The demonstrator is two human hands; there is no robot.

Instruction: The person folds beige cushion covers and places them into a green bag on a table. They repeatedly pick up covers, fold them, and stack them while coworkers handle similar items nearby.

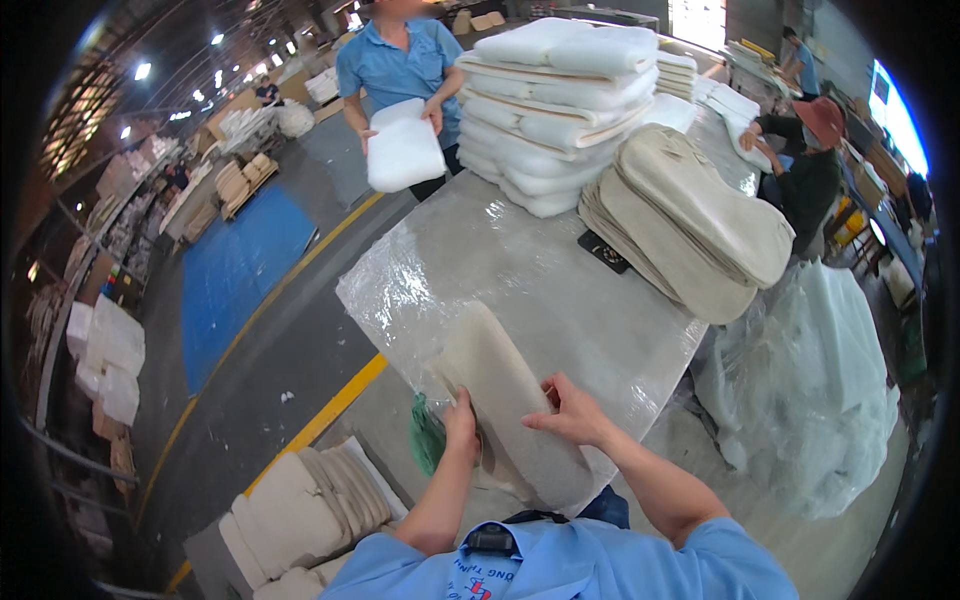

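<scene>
At the far left, white bagged bundles (105,355) sit stacked along the aisle edge, next to a blue floor mat (235,270) and a yellow floor line (325,410). Lower left: a stack of beige padded covers (300,510) lying below the table edge.

Left hand (461,422): fingers curled over the near-left edge of a beige fabric cover (505,405), gripping it. Something green (427,437) bunches just beside that hand, at the table's edge; can't tell what it is.

The cover lies on the near corner of the plastic-wrapped table (560,290), long axis running from upper left to lower right, its near end hanging over the edge toward the person.

Right hand (572,412): resting on top of the cover at its right edge, fingers together pointing left, pinching or pressing the fabric; exact grip not clear.

Top centre: a co-worker in a blue shirt (400,60) stands at the table's far side, holding a white foam pad (403,150) with both hands. Right of that, a tall stack of white cushion pads (560,100) on the table, then a fanned pile of beige covers (690,220) leaning against it, with a small black object (603,251) just in front.

Far right: another person in a red cap (822,118) bent over the table, and a big clear plastic bag of white filling (810,390) beside the table.
</scene>
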